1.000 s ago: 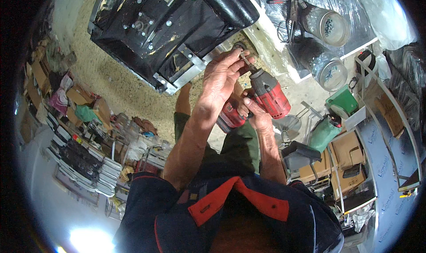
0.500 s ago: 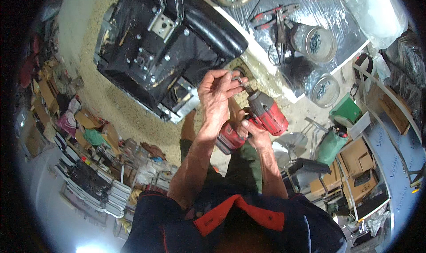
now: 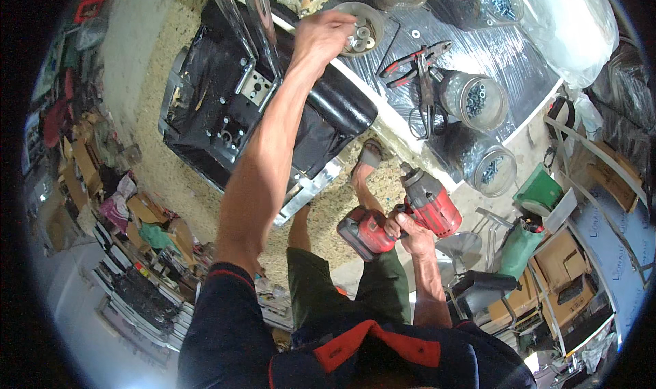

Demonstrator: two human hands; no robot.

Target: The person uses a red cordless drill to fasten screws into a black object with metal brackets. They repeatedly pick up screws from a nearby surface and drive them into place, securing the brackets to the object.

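My left hand [image 3: 322, 39] reaches forward to a round clear tub [image 3: 374, 13] of metal washers [image 3: 362, 36]. Its fingers bend together over the tub's near side, and whatever their tips pinch is hidden. Lower down, my right hand [image 3: 413, 234] grips a red and black cordless impact driver [image 3: 434, 203] by the handle. The driver's nose points up and away from me, touching nothing. Beneath my left forearm lies a black upholstered chair part [image 3: 205, 109], with bolts, a metal bracket [image 3: 257, 87] and shiny bent tubes [image 3: 258, 20].
On the film-covered table [image 3: 526, 81] lie red-handled pliers [image 3: 417, 62], scissors [image 3: 429, 109] and an L-shaped hex key [image 3: 389, 46]. One jar [image 3: 478, 102] holds nuts; another jar [image 3: 495, 173] holds bolts. A green bin [image 3: 540, 187] stands to the right, with cardboard boxes [image 3: 547, 259] nearer me.
My left hand has left the driver's tip and moved forward to the washer tub. My right hand has lowered the driver slightly to the right, still gripping it.
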